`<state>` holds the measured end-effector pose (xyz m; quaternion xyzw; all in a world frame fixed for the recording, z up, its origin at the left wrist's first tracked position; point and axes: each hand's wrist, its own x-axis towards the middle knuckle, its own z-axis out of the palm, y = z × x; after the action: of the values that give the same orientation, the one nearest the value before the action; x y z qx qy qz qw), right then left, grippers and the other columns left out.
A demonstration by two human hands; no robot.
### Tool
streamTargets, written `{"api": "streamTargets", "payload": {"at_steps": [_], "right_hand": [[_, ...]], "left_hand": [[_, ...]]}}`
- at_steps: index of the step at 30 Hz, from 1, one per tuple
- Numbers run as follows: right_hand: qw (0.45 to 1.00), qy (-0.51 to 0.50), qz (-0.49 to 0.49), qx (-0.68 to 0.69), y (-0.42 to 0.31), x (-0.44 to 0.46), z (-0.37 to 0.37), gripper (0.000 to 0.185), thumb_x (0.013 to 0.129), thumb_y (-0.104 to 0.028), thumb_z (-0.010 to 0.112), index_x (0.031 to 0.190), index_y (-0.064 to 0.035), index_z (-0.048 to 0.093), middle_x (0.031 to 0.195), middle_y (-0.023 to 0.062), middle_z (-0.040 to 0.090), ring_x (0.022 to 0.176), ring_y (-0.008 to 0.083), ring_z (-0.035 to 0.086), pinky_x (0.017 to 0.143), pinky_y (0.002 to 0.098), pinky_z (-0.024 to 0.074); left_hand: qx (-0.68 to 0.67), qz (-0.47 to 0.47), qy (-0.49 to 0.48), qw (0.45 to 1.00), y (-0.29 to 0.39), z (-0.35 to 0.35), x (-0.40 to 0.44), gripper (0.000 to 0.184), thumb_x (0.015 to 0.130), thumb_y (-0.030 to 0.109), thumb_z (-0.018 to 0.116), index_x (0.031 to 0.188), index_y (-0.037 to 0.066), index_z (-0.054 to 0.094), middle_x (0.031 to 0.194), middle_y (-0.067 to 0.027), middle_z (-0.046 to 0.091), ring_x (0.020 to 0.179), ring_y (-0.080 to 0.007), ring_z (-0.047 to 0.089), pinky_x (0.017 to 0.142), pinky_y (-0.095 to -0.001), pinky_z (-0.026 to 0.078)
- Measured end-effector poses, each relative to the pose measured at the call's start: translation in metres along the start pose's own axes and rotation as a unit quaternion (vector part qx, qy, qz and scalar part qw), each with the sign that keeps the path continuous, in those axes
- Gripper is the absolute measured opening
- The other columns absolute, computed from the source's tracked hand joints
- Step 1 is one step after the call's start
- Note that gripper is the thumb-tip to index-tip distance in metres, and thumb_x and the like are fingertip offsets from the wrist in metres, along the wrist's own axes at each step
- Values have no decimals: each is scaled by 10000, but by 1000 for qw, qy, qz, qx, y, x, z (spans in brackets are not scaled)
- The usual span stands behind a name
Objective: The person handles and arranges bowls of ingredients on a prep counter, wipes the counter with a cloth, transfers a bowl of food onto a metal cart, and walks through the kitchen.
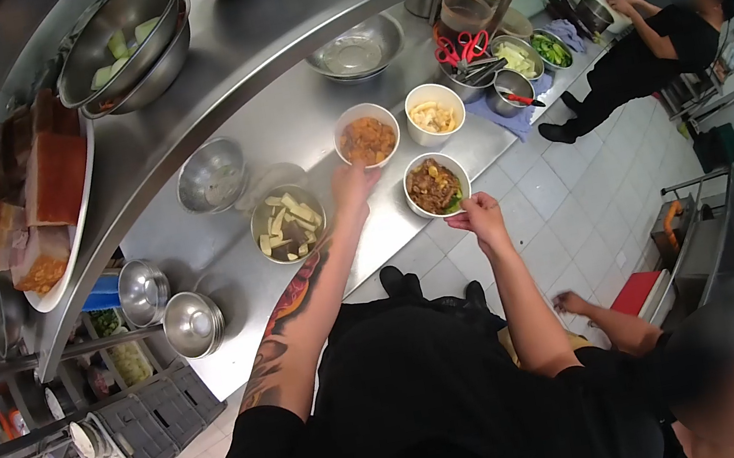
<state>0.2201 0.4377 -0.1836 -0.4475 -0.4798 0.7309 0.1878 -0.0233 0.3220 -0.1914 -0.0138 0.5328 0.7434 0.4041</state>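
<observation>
I see three white bowls (pixel 439 136) at one steel counter (pixel 386 226): my right hand (pixel 482 217) pinches the rim of the meat bowl (pixel 435 187) at the front edge, and my left hand (pixel 355 186) touches the orange-food bowl (pixel 367 140), though I cannot tell whether its partly hidden fingers grip. The third, the pale-food bowl (pixel 433 115), stands just beside both; one steel bowl (pixel 268 253) holds pale sticks.

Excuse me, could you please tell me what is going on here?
At the steel counter, a person's left hand touches the white bowl of orange-brown chunks, while the right hand grips the rim of the white bowl of browned meat. The white bowl of pale yellow food stands beside them, untouched. A co-worker stands farther off.
</observation>
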Motion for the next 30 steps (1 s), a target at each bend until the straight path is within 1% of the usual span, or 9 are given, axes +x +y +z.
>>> {"api": "streamTargets", "payload": {"at_steps": [3, 5, 11, 16, 20, 25, 27, 29, 30], "right_hand": [[995, 16, 7, 101, -2, -5, 14, 162, 930, -95, 515, 1003, 39, 459, 913, 156, 598, 785, 299, 702, 690, 348, 614], [996, 17, 8, 93, 1, -5, 11, 254, 952, -132, 522, 1097, 60, 440, 979, 161, 585, 841, 315, 695, 713, 362, 609], [996, 9, 84, 29, 21, -21, -6, 341, 964, -224, 534, 1188, 26, 472, 1010, 173, 639, 827, 285, 695, 699, 382, 594], [951, -191, 151, -188, 37, -48, 31, 300, 974, -299, 525, 1071, -29, 614, 944, 104, 702, 802, 185, 689, 700, 301, 550], [899, -325, 92, -280, 52, -41, 98, 341, 958, -335, 569, 1109, -31, 597, 932, 82, 691, 750, 154, 682, 653, 264, 532], [938, -267, 121, -187, 39, -32, 207, 573, 952, -375, 581, 1307, 34, 391, 1126, 212, 610, 846, 284, 695, 739, 363, 589], [935, -270, 147, -175, 49, -24, 234, 536, 965, -286, 562, 1323, 48, 343, 1143, 238, 586, 874, 328, 688, 768, 402, 599], [936, -310, 158, -47, 83, -5, 246, 444, 967, -184, 529, 1299, 59, 361, 1137, 235, 585, 895, 338, 681, 778, 414, 602], [950, -266, 157, -43, 85, -13, 254, 362, 955, -79, 485, 1287, 30, 390, 1139, 208, 591, 920, 322, 677, 778, 422, 605]], "left_hand": [[-9, -11, 11, 1000, 5, 1, 0, 453, 920, 184, 548, 1245, -102, 413, 1172, -226, 543, 977, -292, 660, 747, -341, 574], [99, -76, -13, 992, 10, -12, -17, 455, 929, 221, 552, 1283, -32, 423, 1166, -159, 571, 1029, -278, 641, 751, -347, 564], [135, -104, -119, 978, -27, -100, -121, 267, 972, 237, 533, 1124, 27, 597, 1164, -95, 628, 1045, -192, 618, 829, -318, 511], [113, -143, -30, 983, -42, -186, -216, 253, 989, 267, 516, 1099, 64, 620, 1156, -59, 651, 1016, -162, 622, 834, -302, 499], [40, -84, 66, 993, -33, -234, -259, 233, 989, 264, 516, 1084, 83, 628, 1151, -50, 655, 1003, -146, 619, 834, -294, 493], [27, 16, 114, 993, -1, -245, -274, 234, 988, 274, 521, 1060, 79, 628, 1143, -58, 656, 990, -144, 612, 834, -288, 484], [18, 31, 121, 992, 4, -247, -276, 237, 989, 275, 521, 1059, 76, 627, 1142, -61, 654, 991, -147, 611, 833, -284, 482], [19, 44, 119, 992, 5, -252, -281, 225, 998, 242, 498, 1064, 60, 613, 1152, -79, 646, 996, -158, 610, 849, -310, 491], [14, 48, 121, 991, 3, -257, -287, 225, 998, 242, 498, 1064, 60, 613, 1152, -79, 646, 996, -158, 610, 849, -310, 491]]}}
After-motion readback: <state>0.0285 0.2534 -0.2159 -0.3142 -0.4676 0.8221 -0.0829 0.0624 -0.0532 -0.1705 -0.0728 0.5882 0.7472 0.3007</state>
